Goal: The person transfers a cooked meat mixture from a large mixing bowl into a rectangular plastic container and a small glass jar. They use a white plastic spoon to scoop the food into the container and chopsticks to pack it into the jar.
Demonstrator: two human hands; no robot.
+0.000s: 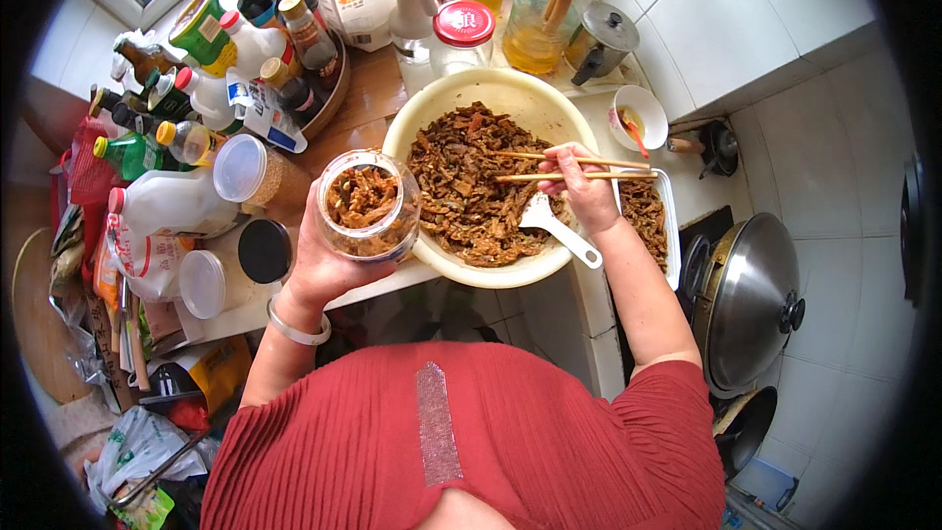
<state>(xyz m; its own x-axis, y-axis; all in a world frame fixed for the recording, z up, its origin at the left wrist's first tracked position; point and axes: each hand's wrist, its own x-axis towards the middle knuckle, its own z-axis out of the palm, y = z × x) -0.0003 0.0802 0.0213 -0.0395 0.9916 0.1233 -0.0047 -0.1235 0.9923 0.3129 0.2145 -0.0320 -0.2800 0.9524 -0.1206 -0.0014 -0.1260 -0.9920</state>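
Note:
My left hand (320,258) grips a clear jar (408,217) nearly full of brown-red shredded pickled food, its open mouth facing up. The jar is just left of a big cream plastic basin (405,125) that holds a heap of the same kind of food (471,184). Over the basin's right side my right hand (578,188) holds a pair of wooden chopsticks (618,169), spread apart, their tips over the heap. A white plastic rice paddle (563,232) lies in the basin, its handle resting over the rim. Beside it, partly behind my right forearm, a white tray (671,228) holds more shredded food.
Bottles and tubs crowd the counter at left, with a black lid (265,250) near its edge. Behind the basin stand a red-lidded jar (464,33), an oil jug (548,7) and a metal pot (603,37). A small bowl (640,107) and a lidded wok (758,302) are at right.

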